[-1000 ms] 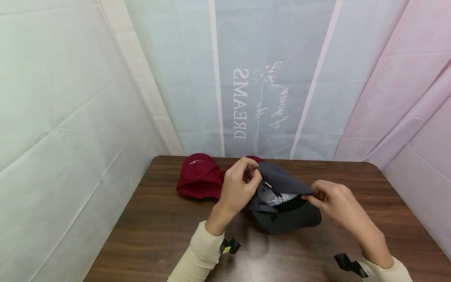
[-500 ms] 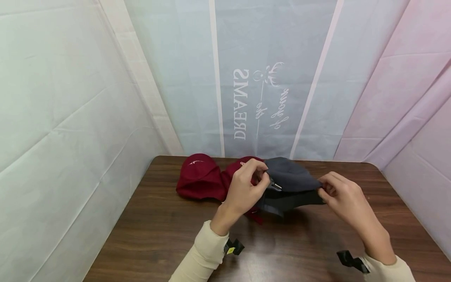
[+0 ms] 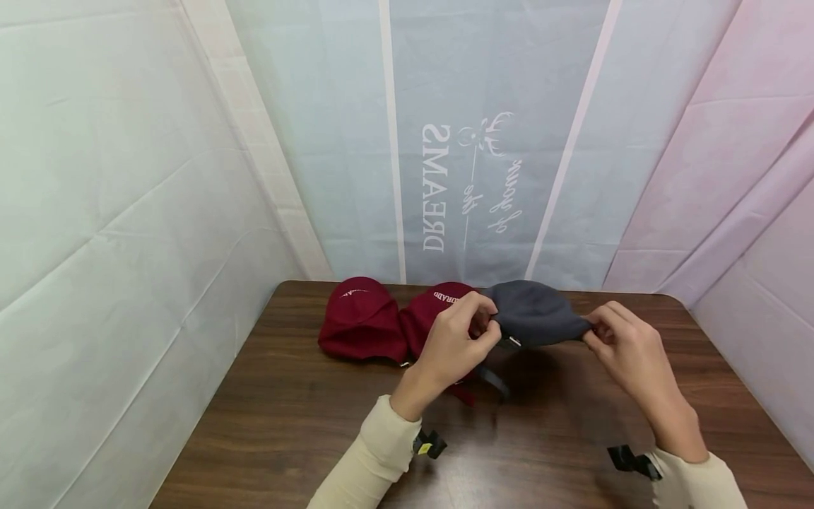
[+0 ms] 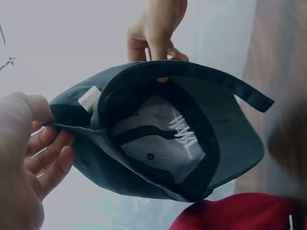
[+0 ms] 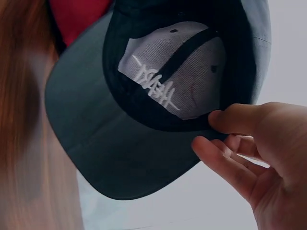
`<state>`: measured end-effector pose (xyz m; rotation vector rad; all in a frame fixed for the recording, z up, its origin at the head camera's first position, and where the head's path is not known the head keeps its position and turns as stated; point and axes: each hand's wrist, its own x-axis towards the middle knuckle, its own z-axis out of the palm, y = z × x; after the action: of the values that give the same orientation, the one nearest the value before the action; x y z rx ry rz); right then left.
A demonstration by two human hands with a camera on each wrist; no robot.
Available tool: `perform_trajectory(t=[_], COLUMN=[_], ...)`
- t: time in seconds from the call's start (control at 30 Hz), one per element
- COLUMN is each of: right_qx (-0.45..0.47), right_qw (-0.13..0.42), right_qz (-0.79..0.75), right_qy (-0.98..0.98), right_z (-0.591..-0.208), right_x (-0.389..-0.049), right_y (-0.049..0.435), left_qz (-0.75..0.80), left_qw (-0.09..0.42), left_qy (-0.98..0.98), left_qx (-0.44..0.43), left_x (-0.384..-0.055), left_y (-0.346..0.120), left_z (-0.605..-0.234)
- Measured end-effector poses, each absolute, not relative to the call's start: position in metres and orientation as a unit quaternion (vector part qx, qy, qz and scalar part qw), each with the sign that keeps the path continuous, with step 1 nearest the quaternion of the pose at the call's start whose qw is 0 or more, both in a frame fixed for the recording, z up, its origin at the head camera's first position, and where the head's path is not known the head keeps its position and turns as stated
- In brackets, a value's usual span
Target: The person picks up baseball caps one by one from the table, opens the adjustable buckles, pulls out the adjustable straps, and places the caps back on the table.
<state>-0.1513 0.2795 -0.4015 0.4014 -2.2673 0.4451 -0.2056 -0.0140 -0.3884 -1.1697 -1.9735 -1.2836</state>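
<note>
A dark grey baseball cap is held up over the table between both hands. My left hand pinches its edge near the back strap; in the left wrist view the strap's free end hangs loose and a small white tag shows. My right hand pinches the opposite side, by the brim, with the thumb inside the sweatband. White embroidery backing is visible inside the crown. Just left of it a red cap with white lettering lies partly hidden behind my left hand.
Another red cap rests at the far left of the brown wooden table, touching the first. A printed fabric sheet hangs behind the table's back edge, with pale sheets along both sides.
Both hands have moved right, the right one also upward, carrying the grey cap. It has tipped so the outer crown faces the head view, hiding brim and inside. More red lettering cap shows.
</note>
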Motion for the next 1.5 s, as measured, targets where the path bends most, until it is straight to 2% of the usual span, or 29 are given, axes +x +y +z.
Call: perform_trajectory(t=[0.57,1.17,1.5], right_qx=[0.109,0.08,0.077], right_qw=[0.417,0.302,0.276], right_qz=[0.174,0.155,0.144], right_qy=[-0.885,-0.937,-0.947], right_z=[-0.424,-0.467,-0.478], right_x=[-0.174,-0.191,-0.197], right_y=[0.297,0.316,0.32], left_qz=[-0.415,-0.338,-0.31], left_qw=[0.244,0.177,0.162], left_qy=[-0.749,-0.804,-0.821], left_qx=[-0.455,-0.456,-0.45], left_x=[-0.214,-0.215,-0.217], left_y=[0.006,0.028,0.033], left_z=[-0.409,-0.441,-0.451])
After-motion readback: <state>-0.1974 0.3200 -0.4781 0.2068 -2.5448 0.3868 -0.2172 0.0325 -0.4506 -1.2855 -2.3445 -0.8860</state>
